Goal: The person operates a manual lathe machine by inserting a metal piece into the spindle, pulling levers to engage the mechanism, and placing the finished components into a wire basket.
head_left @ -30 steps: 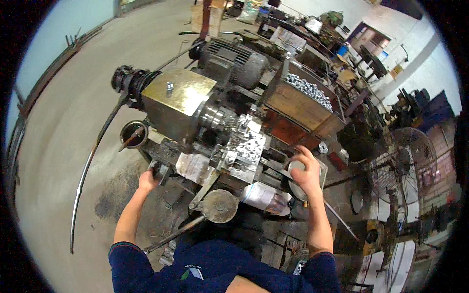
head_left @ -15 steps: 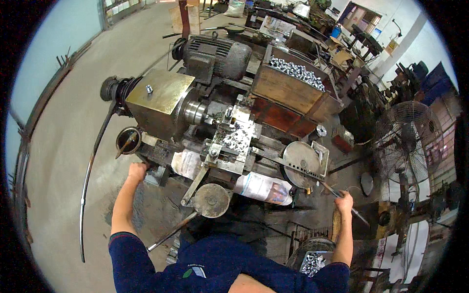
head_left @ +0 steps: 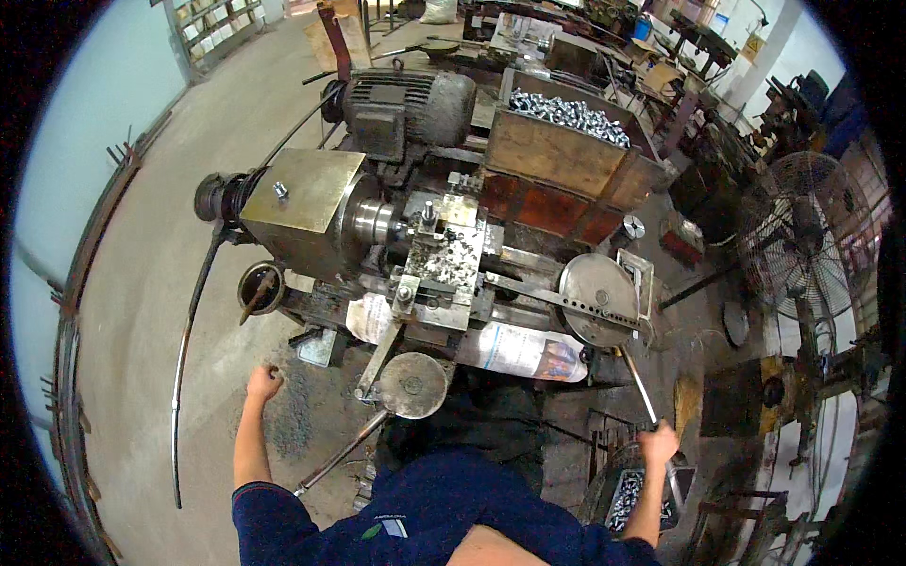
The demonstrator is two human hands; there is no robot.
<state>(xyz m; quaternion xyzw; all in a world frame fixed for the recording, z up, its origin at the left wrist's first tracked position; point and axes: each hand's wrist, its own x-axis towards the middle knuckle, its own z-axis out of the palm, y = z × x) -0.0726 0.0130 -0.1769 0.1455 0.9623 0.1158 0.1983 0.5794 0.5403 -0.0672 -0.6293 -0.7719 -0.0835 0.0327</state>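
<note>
My right hand [head_left: 660,441] is wrapped around a long metal lever [head_left: 641,385] that runs up to a round plate [head_left: 599,292] at the right of a small lathe. Over the floor at the left, my left hand [head_left: 264,381] is closed with curled fingers; anything inside it is too small to make out. A tray [head_left: 319,347] at the machine's foot is nearest to it. The lathe's spindle [head_left: 373,223] faces a cross slide [head_left: 444,259] littered with dark chips. A second lever [head_left: 344,451] with a round plate [head_left: 412,385] points toward me, untouched.
Behind the slide stands a wooden box [head_left: 557,156] heaped with small shiny metal parts. A tray of similar parts [head_left: 627,500] sits below my right forearm. A fan [head_left: 797,231] stands at right. One small metal part [head_left: 280,191] rests on the headstock cover [head_left: 302,184].
My right hand has drawn the lever in toward my body, and it now points more steeply down. My left hand has moved down, away from the lathe's front. The view has shifted slightly.
</note>
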